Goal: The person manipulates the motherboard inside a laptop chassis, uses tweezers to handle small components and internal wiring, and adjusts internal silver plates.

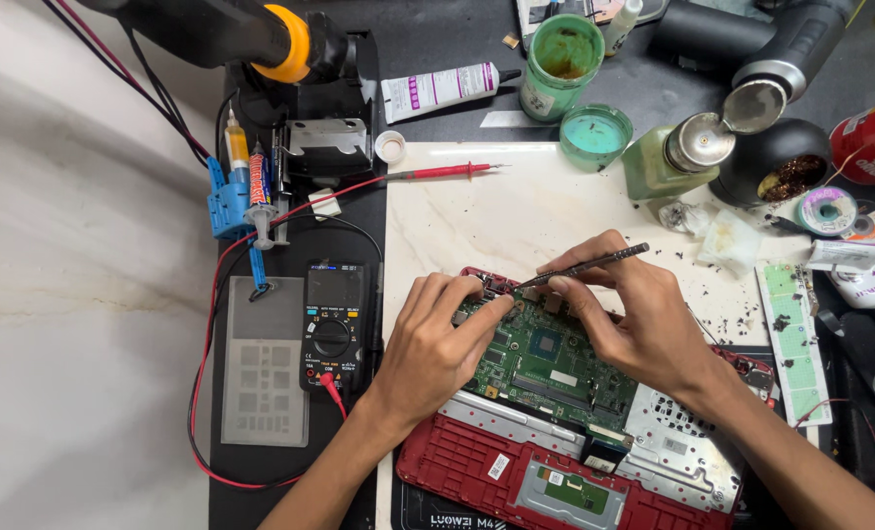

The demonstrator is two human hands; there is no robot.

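1. Two bare hands meet over a green circuit board (545,358) in the single head view, which looks straight down on a cluttered repair bench.
2. That board sits inside an opened red laptop shell (477,461), which lies at the lower middle of the frame, partly on a pale marble slab (457,221).
3. Coming up from the bottom edge, the left hand (435,348) has its forearm angled to the upper right. Its fingers are curled and pressed down on the board's upper left corner, bracing it; the hand grasps nothing.
4. From the lower right corner comes the right hand (626,319), its wrist bent over the board. Thumb and forefinger pinch a thin dark metal tool (583,266) like a pen. The tool's handle slants up to the right, and its tip points down to the left at the board's top edge, just beside the left fingertips. Whether the tip touches the board cannot be told.
5. Left of the laptop, a black multimeter (332,324) lies on a dark mat, a red lead plugged into it. A red probe (442,173) rests on the slab above the hands.
6. Along the top stand a white tube (437,90), a green jar (562,64) and a pale green bottle (668,157).
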